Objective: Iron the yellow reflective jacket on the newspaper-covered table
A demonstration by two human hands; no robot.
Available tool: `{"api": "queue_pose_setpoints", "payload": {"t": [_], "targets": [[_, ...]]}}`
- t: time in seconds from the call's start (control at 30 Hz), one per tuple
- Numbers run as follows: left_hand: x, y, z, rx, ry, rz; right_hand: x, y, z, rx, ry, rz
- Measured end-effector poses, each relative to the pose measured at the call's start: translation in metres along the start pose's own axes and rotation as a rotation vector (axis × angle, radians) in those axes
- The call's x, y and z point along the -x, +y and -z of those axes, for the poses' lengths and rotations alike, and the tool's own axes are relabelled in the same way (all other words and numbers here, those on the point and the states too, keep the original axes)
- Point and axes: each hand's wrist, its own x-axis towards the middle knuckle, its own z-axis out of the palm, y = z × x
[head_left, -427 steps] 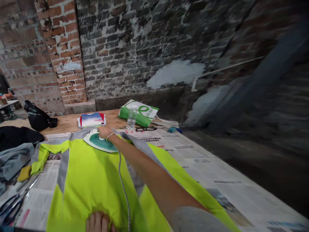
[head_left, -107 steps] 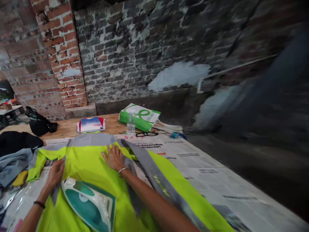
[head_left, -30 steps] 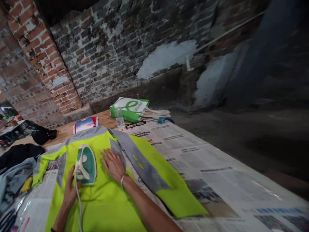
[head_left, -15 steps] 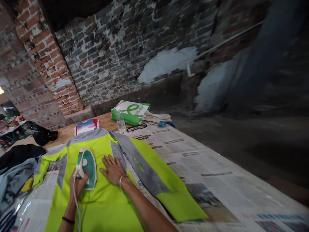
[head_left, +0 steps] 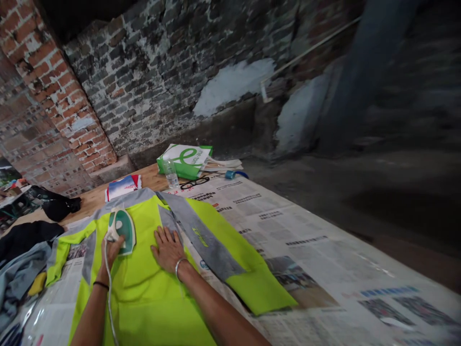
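Observation:
A bright yellow-green jacket with grey shoulder and sleeve panels [head_left: 144, 293] lies spread on the newspaper. My left hand [head_left: 114, 247] is wrapped round the handle of a white and green iron [head_left: 127, 233], whose soleplate rests on the upper left of the jacket. From the iron a pale cord [head_left: 109, 298] runs down along my left forearm. My right hand [head_left: 168, 250] lies flat on the jacket to the right of the iron, fingers spread, beside the grey panel. The jacket's right sleeve [head_left: 234, 254] stretches out toward the lower right.
Newspaper [head_left: 309, 259] under clear plastic covers the table. Eyeglasses [head_left: 194, 182], a clear cup [head_left: 170, 174], a green-white bag [head_left: 185, 160] and a red-blue packet [head_left: 123, 186] stand at the far end. Dark and grey clothes [head_left: 23, 269] and scissors [head_left: 19, 324] lie left.
The iron has slid a little way up the jacket toward the collar in my left hand. My right hand stays flat on the fabric. The whole view has shifted slightly.

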Motion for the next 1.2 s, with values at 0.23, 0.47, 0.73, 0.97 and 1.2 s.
{"api": "queue_pose_setpoints", "payload": {"t": [0.23, 0.47, 0.73, 0.97, 1.2], "targets": [[0.006, 0.001, 0.005, -0.056, 0.016, -0.022, -0.001, 0.002, 0.010, -0.031, 0.095, 0.022], [0.084, -0.016, 0.029, -0.068, 0.018, 0.063, 0.001, 0.007, 0.033, -0.044, -0.178, -0.023], [0.007, 0.023, -0.026, -0.056, -0.057, -0.036, 0.005, 0.012, 0.044, -0.033, -0.287, -0.026], [0.016, 0.031, -0.035, -0.083, -0.057, -0.096, 0.003, 0.009, 0.046, -0.043, -0.269, -0.016], [0.083, 0.002, 0.004, -0.078, -0.125, -0.088, 0.000, 0.019, 0.048, -0.056, -0.333, 0.065]]}}
